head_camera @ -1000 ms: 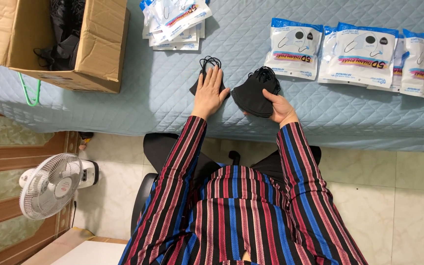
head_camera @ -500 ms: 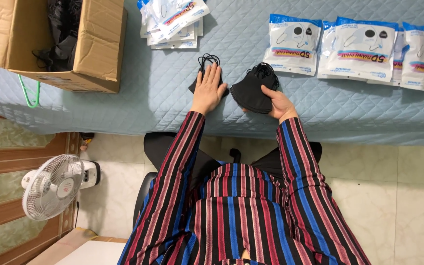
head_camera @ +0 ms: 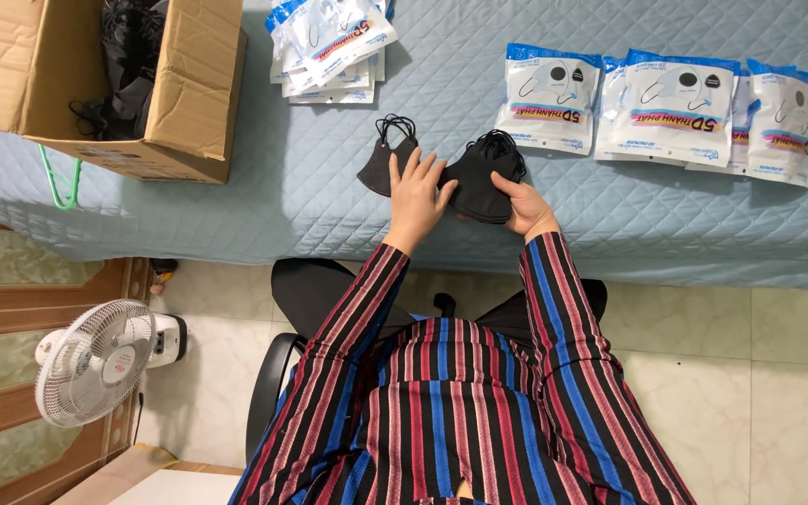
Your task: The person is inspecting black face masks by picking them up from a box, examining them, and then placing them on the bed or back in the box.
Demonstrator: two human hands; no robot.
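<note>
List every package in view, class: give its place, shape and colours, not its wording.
Pouch stack: top centre of bed, flat, white and blue, fanned.
Pouch row: right, overlapping, white with blue tops, mask pictures.
Cardboard box: top left, brown, open, dark items inside.

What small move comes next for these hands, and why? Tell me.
Probably slide the single black mask under the left hand onto the stack of black masks gripped by the right hand: it lies alone beside the stack, its ear loops loose.

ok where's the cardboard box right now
In the head view the cardboard box sits open at the top left on the blue quilted table, left of the stacked mask packets.
</note>
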